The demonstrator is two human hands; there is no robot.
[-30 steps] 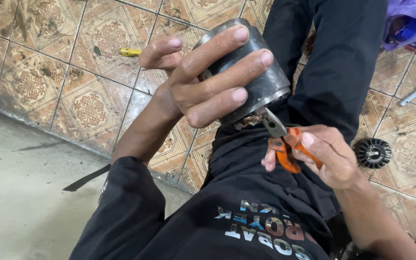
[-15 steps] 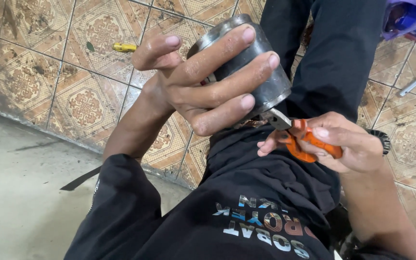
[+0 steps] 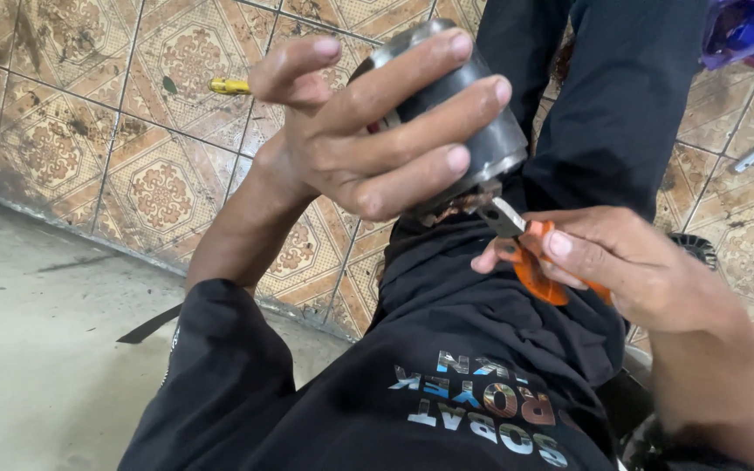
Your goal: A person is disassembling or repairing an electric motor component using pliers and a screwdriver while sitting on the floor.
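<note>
My left hand (image 3: 368, 131) wraps around a dark grey metal cylinder (image 3: 482, 131), like a small motor body, and holds it up over my lap. My right hand (image 3: 630, 270) grips orange-handled pliers (image 3: 525, 253). The pliers' metal jaws touch the lower end of the cylinder, where copper-coloured parts show. Both hands are above my black trousers and black shirt.
A patterned tiled floor (image 3: 89, 148) lies around me and meets a bare concrete strip (image 3: 37, 349) at the left. A small yellow object (image 3: 230, 85) lies on the tiles. A black toothed wheel (image 3: 700, 249) sits behind my right hand. A blue-purple bag (image 3: 752, 30) is at the top right.
Both hands and the cylinder have shifted slightly up and right in view. The pliers stay at the cylinder's lower end, and my right hand has slid further over the black wheel.
</note>
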